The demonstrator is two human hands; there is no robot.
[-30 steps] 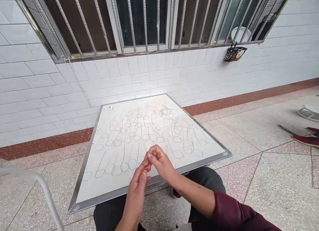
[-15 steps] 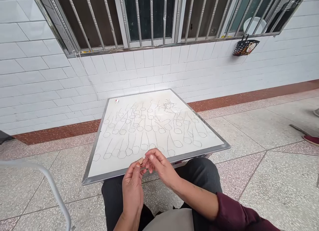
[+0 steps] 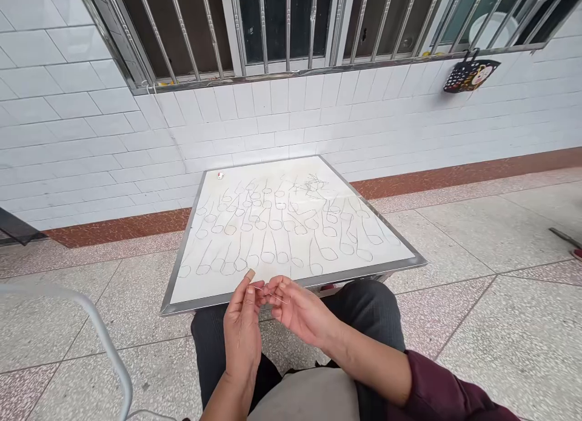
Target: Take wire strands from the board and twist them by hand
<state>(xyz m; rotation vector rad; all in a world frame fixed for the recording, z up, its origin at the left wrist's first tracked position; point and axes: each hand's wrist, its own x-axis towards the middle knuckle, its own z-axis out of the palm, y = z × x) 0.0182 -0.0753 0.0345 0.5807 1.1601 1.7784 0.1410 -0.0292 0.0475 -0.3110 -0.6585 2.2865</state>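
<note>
Between the fingertips of both hands, just over the near edge of the white table [image 3: 273,274], is a thin wire [image 3: 276,297]. My left hand [image 3: 244,324] pinches it, and one finger has a tan wrap near its tip. My right hand [image 3: 300,309] closes thumb and fingers on the wire from the other side. Rows of thin wire pieces, each with a round loop [image 3: 327,253] and a long tail, lie across the table. A tangled pile of thin wires [image 3: 314,183] rests near its far right part.
A white tiled wall [image 3: 273,124] with a barred window stands behind the table. A small red-and-white item [image 3: 220,175] lies at the far left corner. A patterned basket [image 3: 471,76] hangs at right; a grey curved metal tube [image 3: 97,327] is at left.
The view has shifted slightly. My left hand's wrapped finger now points up, away from the wire, and my right hand has turned so more of its palm shows.
</note>
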